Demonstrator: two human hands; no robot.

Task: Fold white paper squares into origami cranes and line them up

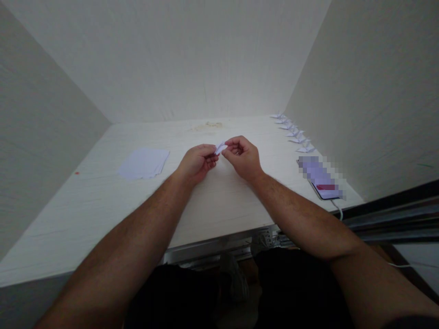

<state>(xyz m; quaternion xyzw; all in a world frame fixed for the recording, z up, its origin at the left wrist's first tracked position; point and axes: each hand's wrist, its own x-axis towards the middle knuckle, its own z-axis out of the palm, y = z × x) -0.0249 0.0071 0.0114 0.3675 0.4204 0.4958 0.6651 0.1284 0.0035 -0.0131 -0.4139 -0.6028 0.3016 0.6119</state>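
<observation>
A small piece of folded white paper (220, 148) is held between my two hands, above the middle of the table. My left hand (199, 161) pinches its left end between thumb and fingers. At the other end, the thumb and fingertips of my right hand (244, 157) close on its edge. The fingers cover part of the paper, and its exact folded shape is too small to make out.
A stack of white paper sheets (144, 163) lies on the white table (206, 214) at left. Several folded paper figures (293, 132) line the right edge. Nearer me is a phone (322, 180) with a white cable (338, 209). Walls (199, 59) enclose the table's back and sides.
</observation>
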